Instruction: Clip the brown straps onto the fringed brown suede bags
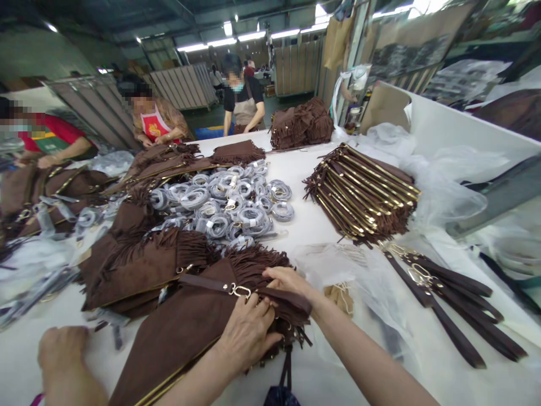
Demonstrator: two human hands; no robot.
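Note:
A dark brown suede-like bag (181, 327) with fringe and a gold zip edge lies on the table before me. Across it runs a brown strap (207, 283) ending in a gold clasp (240, 291). My left hand (249, 327) rests on the bag, its fingers curled at the clasp; their tips are partly hidden. My right hand (291, 285) is closed over a folded brown strap (291, 301) beside the fringe. Several more wrist straps (443, 299) with gold clasps are fanned out to the right.
Grey wrapped coiled straps (228, 200) are heaped in the middle. A neat stack of gold-zipped bags (363, 194) sits right of them. More fringed bags (143, 259) lie left. Another person's hand (63, 347) is at lower left. Several people stand across the white table (287, 163).

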